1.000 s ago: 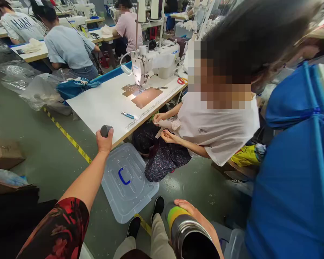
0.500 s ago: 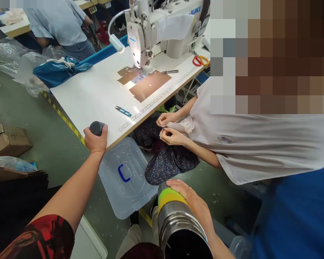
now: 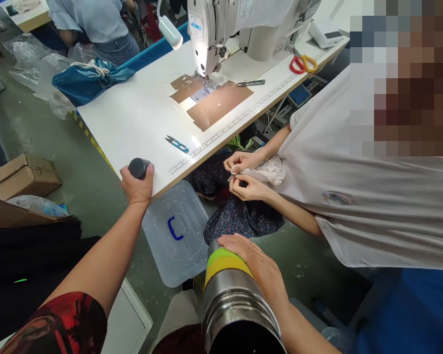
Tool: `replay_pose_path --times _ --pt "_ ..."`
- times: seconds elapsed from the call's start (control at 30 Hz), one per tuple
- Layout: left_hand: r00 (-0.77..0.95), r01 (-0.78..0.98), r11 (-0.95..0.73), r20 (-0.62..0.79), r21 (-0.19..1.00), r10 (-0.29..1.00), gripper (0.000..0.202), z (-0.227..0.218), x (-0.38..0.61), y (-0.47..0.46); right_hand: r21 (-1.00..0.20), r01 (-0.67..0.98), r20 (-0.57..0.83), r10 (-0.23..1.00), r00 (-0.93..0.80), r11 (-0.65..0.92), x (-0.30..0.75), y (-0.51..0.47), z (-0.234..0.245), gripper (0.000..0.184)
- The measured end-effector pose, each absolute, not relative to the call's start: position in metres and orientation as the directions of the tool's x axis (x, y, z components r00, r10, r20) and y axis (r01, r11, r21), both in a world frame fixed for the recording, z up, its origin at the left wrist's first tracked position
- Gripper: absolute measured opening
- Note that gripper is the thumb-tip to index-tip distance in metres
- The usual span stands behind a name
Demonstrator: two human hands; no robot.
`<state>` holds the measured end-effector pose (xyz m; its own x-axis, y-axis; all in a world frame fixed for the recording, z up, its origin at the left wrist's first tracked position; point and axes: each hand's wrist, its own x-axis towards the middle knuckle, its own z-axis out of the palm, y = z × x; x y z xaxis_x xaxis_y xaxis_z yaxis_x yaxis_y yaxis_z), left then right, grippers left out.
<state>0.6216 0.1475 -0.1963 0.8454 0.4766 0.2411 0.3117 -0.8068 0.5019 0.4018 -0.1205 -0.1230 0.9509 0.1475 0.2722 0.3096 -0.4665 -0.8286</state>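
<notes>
left hand (image 3: 137,186) was closed round a dark grey cap (image 3: 139,167) w/ fingers wrapped tight, resting it at the near edge of the white sewing table (image 3: 133,123). right hand (image 3: 260,268) lay curled over the steel flask (image 3: 236,305), gripping near its green/yellow band; flask mouth open, pointing at the camera. vs a sec earlier the view had dipped and closed in on the table; cap hand had come down from mid-air to the table edge, flask had come up closer, so cap & flask were apart, lid off. readable: "juki" on the sewing machine (image 3: 210,29). a co-worker's hands (image 3: 243,174) pinched pale lace beside the table; blue snips (image 3: 177,144) lay nearby.
</notes>
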Motion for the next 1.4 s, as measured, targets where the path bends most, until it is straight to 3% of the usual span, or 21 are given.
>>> replay_pose_path --times 0.43,1.0,1.17,1.4 --pt "0.844 0.32 -0.816 0.246 0.482 0.476 0.071 -0.195 0.623 0.147 -0.857 0.271 0.238 0.13 0.963 -0.439 0.397 -0.13 -0.122 0.047" --pt "0.843 0.313 -0.83 0.268 0.461 0.466 0.076 -0.2 0.625 0.15 -0.828 0.317 0.304 0.106 0.947 -0.463 0.398 -0.127 -0.124 0.046" --pt "0.849 0.299 -0.83 0.266 0.472 0.457 0.074 -0.198 0.625 0.149 -0.866 0.265 0.26 0.07 0.963 -0.424 0.395 -0.121 -0.127 0.047" --pt "0.851 0.307 -0.833 0.258 0.46 0.456 0.074 -0.197 0.624 0.149 -0.871 0.294 0.276 0.103 0.956 -0.393 0.396 -0.121 -0.117 0.05"
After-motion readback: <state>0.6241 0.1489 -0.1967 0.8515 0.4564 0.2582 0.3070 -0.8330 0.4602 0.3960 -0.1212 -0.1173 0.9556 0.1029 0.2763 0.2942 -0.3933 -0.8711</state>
